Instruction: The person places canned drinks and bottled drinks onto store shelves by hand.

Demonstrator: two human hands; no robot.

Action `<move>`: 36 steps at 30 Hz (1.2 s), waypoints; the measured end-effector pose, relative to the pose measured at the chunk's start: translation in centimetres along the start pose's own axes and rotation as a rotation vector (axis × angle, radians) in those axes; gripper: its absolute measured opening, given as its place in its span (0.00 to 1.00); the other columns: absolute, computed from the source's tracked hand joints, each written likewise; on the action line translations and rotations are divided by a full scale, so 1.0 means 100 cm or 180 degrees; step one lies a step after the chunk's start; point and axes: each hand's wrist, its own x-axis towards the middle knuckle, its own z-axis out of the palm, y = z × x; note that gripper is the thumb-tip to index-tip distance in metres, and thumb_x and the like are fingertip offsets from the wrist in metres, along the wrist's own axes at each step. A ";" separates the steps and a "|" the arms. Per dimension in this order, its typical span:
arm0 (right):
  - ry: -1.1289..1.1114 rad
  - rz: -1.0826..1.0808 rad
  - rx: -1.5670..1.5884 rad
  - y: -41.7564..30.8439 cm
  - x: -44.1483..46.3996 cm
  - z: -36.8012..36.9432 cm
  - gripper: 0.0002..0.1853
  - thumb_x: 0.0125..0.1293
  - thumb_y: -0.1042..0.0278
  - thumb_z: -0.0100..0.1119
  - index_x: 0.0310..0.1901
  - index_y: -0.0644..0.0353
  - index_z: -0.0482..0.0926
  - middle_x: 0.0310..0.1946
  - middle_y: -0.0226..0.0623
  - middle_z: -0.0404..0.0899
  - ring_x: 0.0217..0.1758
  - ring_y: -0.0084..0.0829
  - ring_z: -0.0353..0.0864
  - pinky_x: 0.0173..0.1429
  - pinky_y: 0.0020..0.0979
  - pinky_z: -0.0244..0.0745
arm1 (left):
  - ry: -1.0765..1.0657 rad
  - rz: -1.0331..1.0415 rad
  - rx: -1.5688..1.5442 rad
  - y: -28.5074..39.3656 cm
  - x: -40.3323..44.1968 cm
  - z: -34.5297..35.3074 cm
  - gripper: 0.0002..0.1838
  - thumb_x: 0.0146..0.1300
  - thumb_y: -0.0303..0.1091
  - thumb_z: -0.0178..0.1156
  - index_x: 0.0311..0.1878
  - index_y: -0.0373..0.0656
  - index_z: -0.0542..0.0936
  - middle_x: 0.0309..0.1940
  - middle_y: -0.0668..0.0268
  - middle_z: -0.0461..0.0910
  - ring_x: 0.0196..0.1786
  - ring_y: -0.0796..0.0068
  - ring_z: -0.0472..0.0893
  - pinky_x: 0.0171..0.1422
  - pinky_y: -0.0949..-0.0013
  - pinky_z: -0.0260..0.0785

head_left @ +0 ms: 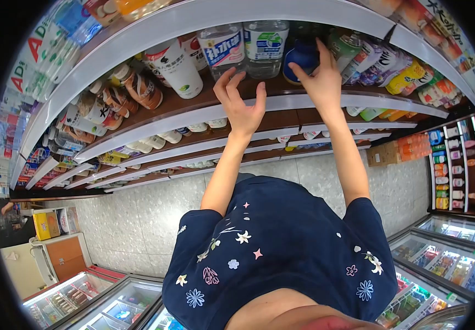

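My right hand [321, 82] is at a dark blue bottle [299, 58] on the shelf, with thumb and fingers spread around its right side; how firmly it holds the bottle is unclear. My left hand [241, 104] hovers at the shelf edge with fingers apart and slightly curled, nothing in it. Just behind it stands a clear bottle with a pink and blue label [222, 49]. Beside that is a clear bottle with a green and blue label [266, 47]. A white bottle [177, 69] leans to the left. Right of the blue bottle is a green one [346, 49].
Shelves with a white front edge [287, 103] run across the view, filled with drinks. Cartons [385, 154] sit on the floor at the right. Glass-topped freezers [122, 302] are behind me. Part of another person [9, 212] shows at the far left.
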 end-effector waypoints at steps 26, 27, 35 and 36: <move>0.0271 0.0533 -0.0014 0.048 -0.001 -0.029 0.38 0.50 0.51 0.75 0.57 0.67 0.70 0.45 0.54 0.77 0.37 0.56 0.82 0.38 0.45 0.81 | -0.0775 -0.0447 0.0842 0.045 -0.013 0.085 0.37 0.50 0.42 0.74 0.59 0.35 0.68 0.46 0.56 0.73 0.43 0.56 0.80 0.39 0.60 0.74; 0.0242 0.0555 0.0019 0.047 -0.003 -0.034 0.37 0.49 0.52 0.75 0.56 0.66 0.70 0.44 0.53 0.77 0.36 0.55 0.82 0.38 0.44 0.81 | -0.0790 -0.0461 0.0769 0.046 -0.014 0.083 0.37 0.51 0.41 0.73 0.59 0.34 0.68 0.46 0.55 0.73 0.44 0.55 0.80 0.40 0.60 0.74; 0.0112 -0.0042 0.1066 0.038 -0.034 -0.062 0.29 0.45 0.67 0.75 0.50 0.63 0.75 0.40 0.43 0.81 0.35 0.40 0.84 0.38 0.36 0.80 | -0.1084 -0.0104 0.0421 0.025 -0.025 0.069 0.36 0.54 0.32 0.67 0.65 0.32 0.67 0.45 0.51 0.77 0.45 0.52 0.81 0.48 0.55 0.73; 0.0219 -0.0252 0.1114 0.040 -0.038 -0.058 0.29 0.41 0.73 0.75 0.49 0.63 0.77 0.43 0.42 0.82 0.39 0.40 0.84 0.41 0.35 0.81 | -0.1150 -0.0214 0.0211 0.026 -0.024 0.067 0.36 0.53 0.32 0.68 0.66 0.33 0.67 0.46 0.51 0.78 0.47 0.52 0.81 0.49 0.56 0.73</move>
